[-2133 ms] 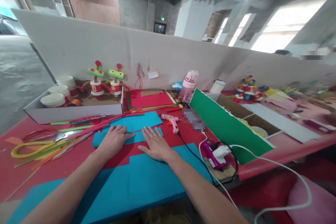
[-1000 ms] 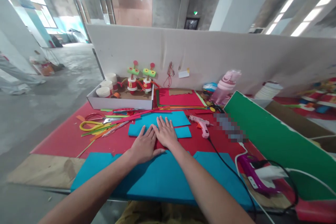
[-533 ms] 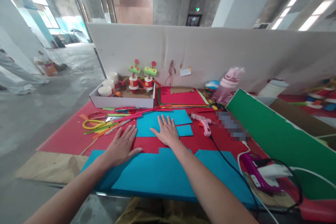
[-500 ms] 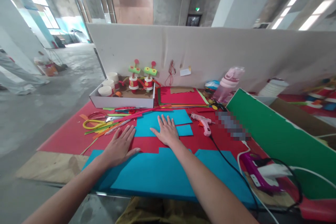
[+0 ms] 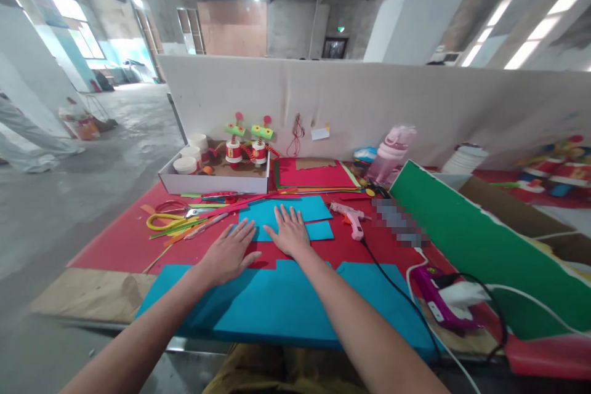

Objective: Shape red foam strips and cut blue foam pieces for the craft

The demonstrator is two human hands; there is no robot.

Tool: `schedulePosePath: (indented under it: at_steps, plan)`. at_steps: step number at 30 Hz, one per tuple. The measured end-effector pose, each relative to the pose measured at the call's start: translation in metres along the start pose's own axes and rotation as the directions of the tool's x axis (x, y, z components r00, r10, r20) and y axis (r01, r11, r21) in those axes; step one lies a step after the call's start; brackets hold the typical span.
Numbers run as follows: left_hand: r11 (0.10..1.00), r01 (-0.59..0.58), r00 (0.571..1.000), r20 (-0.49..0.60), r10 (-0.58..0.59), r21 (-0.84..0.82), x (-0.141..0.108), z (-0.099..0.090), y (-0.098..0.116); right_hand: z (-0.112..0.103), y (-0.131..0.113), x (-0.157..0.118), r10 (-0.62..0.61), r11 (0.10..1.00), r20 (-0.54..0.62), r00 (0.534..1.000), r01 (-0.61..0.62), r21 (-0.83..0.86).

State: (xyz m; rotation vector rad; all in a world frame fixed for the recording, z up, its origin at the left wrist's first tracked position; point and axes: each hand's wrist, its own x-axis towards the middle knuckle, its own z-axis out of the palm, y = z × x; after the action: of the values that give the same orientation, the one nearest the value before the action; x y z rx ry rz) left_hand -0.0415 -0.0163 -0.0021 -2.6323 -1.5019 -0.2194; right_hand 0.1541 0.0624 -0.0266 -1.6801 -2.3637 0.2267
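My right hand (image 5: 290, 231) lies flat with fingers spread on a cut piece of blue paper (image 5: 314, 208). Beside it my left hand (image 5: 232, 252) is open, palm down, its fingertips over the left edge of the blue pieces. A narrower blue strip (image 5: 323, 231) sticks out to the right of my right hand. Under my forearms a large blue sheet (image 5: 277, 308) stretches along the table's front edge. A pink glue gun (image 5: 351, 218) rests to the right of the paper. Scissors with yellow handles (image 5: 167, 220) lie to the left among coloured paper strips (image 5: 189, 233).
At the back left, a white box (image 5: 215, 183) holds paper cups (image 5: 185, 165) and two small robot figures (image 5: 234, 149). Red sheets (image 5: 307, 175) are stacked beside it. On the right stand a pink bottle (image 5: 394, 151), a green board (image 5: 462, 252) and a purple power strip (image 5: 443, 301) with cables.
My left hand has slid right, closer to my right hand and onto the blue paper's edge. My right hand stays flat on the paper. The camera view has shifted slightly.
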Motion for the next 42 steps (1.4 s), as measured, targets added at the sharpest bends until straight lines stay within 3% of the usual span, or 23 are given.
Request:
schedulePosePath:
  at_steps: [2,4,7,9,18,25,27,29,33,36,39,42]
  plan:
    - [0.999,-0.050,0.998,0.038,0.051,-0.020,-0.001,0.005,-0.001,-0.001,-0.006,-0.005,-0.017,0.999,-0.024,1.000,0.017,0.028]
    - [0.997,-0.077,0.996,0.047,0.078,-0.022,-0.003,0.009,-0.002,-0.001,-0.016,-0.015,-0.118,0.990,-0.046,0.992,0.121,0.072]
    - [0.995,-0.097,0.995,0.038,0.097,-0.017,-0.006,0.015,-0.003,-0.003,-0.027,-0.034,-0.406,0.908,0.019,0.914,0.400,0.127]
    - [0.995,-0.099,0.995,0.013,0.099,-0.015,-0.007,0.017,-0.006,-0.007,-0.023,-0.044,-0.432,0.897,0.058,0.900,0.422,0.132]
    - [0.994,-0.106,0.994,0.005,0.107,-0.018,-0.020,0.018,-0.022,-0.034,0.069,-0.063,-0.165,0.986,0.118,0.979,0.165,0.009]
    - [0.999,0.046,0.998,0.036,-0.047,0.011,-0.041,0.012,-0.043,-0.035,0.087,-0.072,-0.076,0.994,0.106,0.991,0.084,-0.075]
    - [0.996,0.086,0.995,0.041,-0.087,0.025,-0.031,0.001,-0.036,-0.034,0.086,-0.072,-0.062,0.992,0.091,0.994,0.071,-0.100]
    - [0.997,0.074,0.997,0.014,-0.074,0.012,-0.010,-0.009,-0.014,-0.033,0.085,-0.071,-0.055,0.990,0.091,0.994,0.066,-0.125]
    - [0.980,-0.130,0.991,0.015,0.134,-0.147,0.047,-0.011,0.055,-0.029,0.085,-0.070,-0.044,0.983,0.096,0.994,0.060,-0.173]
    - [0.939,-0.226,0.963,0.083,0.255,-0.257,0.081,0.004,0.087,-0.028,0.085,-0.070,-0.036,0.977,0.099,0.994,0.056,-0.205]
    - [0.938,-0.226,0.960,0.104,0.261,-0.262,0.089,0.018,0.085,-0.027,0.085,-0.071,-0.043,0.977,0.090,0.995,0.061,-0.203]
    - [0.958,-0.189,0.975,0.073,0.209,-0.214,0.071,0.022,0.063,-0.028,0.085,-0.071,-0.041,0.981,0.077,0.996,0.054,-0.185]
